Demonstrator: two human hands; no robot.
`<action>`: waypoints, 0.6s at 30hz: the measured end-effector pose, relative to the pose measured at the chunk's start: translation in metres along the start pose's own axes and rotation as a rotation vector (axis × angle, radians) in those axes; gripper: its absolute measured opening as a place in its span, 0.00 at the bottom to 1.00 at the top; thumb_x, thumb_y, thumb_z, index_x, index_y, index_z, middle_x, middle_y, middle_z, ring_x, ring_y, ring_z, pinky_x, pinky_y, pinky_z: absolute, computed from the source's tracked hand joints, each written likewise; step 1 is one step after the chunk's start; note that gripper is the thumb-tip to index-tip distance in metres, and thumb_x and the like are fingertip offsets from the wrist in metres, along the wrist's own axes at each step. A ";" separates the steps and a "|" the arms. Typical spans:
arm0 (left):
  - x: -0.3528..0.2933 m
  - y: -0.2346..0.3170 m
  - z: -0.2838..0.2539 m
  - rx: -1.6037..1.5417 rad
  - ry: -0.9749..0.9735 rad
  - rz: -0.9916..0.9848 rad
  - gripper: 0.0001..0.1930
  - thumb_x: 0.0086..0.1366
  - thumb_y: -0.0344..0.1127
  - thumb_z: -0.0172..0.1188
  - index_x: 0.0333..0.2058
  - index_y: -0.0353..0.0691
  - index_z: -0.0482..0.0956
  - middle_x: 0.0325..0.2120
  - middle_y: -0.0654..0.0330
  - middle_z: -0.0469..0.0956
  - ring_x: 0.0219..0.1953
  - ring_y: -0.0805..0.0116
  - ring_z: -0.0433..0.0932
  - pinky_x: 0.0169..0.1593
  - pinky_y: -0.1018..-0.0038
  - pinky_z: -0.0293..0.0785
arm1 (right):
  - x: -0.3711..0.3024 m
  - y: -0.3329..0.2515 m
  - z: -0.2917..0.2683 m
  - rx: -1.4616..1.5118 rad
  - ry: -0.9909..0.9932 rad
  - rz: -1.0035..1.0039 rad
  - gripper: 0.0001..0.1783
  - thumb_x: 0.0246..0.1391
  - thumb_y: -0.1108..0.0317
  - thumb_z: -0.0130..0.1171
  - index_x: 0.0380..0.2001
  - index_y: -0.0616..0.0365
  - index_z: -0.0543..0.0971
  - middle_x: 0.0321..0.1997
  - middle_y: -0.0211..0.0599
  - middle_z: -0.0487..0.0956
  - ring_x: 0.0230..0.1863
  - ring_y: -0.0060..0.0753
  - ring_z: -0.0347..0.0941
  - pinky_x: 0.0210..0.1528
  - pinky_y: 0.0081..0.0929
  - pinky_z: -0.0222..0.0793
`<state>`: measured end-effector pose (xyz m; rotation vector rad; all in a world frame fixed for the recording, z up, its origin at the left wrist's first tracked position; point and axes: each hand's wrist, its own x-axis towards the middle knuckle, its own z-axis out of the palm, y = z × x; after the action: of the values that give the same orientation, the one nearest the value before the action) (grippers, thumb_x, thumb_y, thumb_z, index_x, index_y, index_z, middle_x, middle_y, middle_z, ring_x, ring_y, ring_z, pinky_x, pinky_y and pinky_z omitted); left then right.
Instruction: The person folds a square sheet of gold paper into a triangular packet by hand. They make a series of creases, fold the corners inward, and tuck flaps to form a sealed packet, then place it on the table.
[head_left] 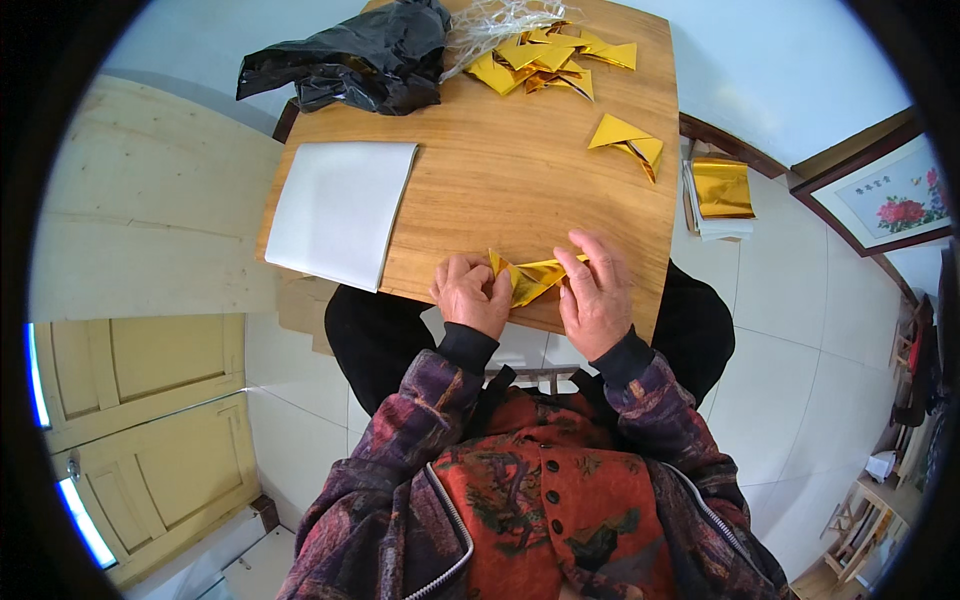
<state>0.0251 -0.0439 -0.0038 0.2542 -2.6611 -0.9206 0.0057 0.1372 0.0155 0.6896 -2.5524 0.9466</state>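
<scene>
Gold foil paper (533,277), partly folded, lies at the near edge of the wooden table (500,180), caught between both hands. The left hand (471,293) is curled closed over the foil's left end, thumb and fingers pinching it, so that end is mostly covered. The right hand (596,292) lies flatter, its fingers spread over the right end, with fingertips (572,262) pressing the sheet down against the wood; whether the thumb grips underneath cannot be told. Only the middle strip of the foil shows between the two hands (its folds are hard to read, since the shine blurs the creases).

Farther back on the table sit a single folded gold piece (628,140) to the right and a heap of folded gold pieces (545,60) near the far edge, beside a crumpled black plastic bag (355,60) and some pale stringy fibre (495,18), which the top of the view cuts off. A white sheet (340,210) overhangs the table's left edge. Off the table to the right, a stack of flat gold sheets (722,188) rests on something half hidden by the tabletop.
</scene>
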 end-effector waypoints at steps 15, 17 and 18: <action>0.003 -0.005 0.002 0.165 0.018 0.086 0.13 0.50 0.37 0.67 0.31 0.39 0.75 0.43 0.56 0.72 0.49 0.52 0.68 0.54 0.58 0.60 | -0.004 -0.024 0.023 -0.265 0.135 -0.222 0.07 0.47 0.68 0.63 0.32 0.49 0.80 0.53 0.24 0.74 0.56 0.36 0.67 0.56 0.42 0.61; 0.003 -0.005 0.002 0.148 0.034 0.061 0.15 0.51 0.39 0.68 0.34 0.39 0.76 0.45 0.55 0.71 0.51 0.53 0.67 0.56 0.57 0.58 | -0.003 -0.021 0.022 -0.293 0.085 -0.209 0.09 0.48 0.68 0.64 0.35 0.49 0.80 0.54 0.25 0.74 0.59 0.38 0.65 0.58 0.42 0.60; 0.003 -0.005 0.003 0.130 0.067 0.059 0.15 0.51 0.39 0.68 0.34 0.39 0.75 0.46 0.55 0.70 0.52 0.53 0.67 0.57 0.56 0.58 | -0.001 -0.019 0.021 -0.314 0.096 -0.206 0.09 0.48 0.69 0.64 0.36 0.48 0.81 0.54 0.25 0.74 0.59 0.39 0.64 0.59 0.41 0.60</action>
<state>0.0215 -0.0464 -0.0083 0.2301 -2.6549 -0.7104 0.0144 0.1107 0.0093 0.7716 -2.4129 0.4857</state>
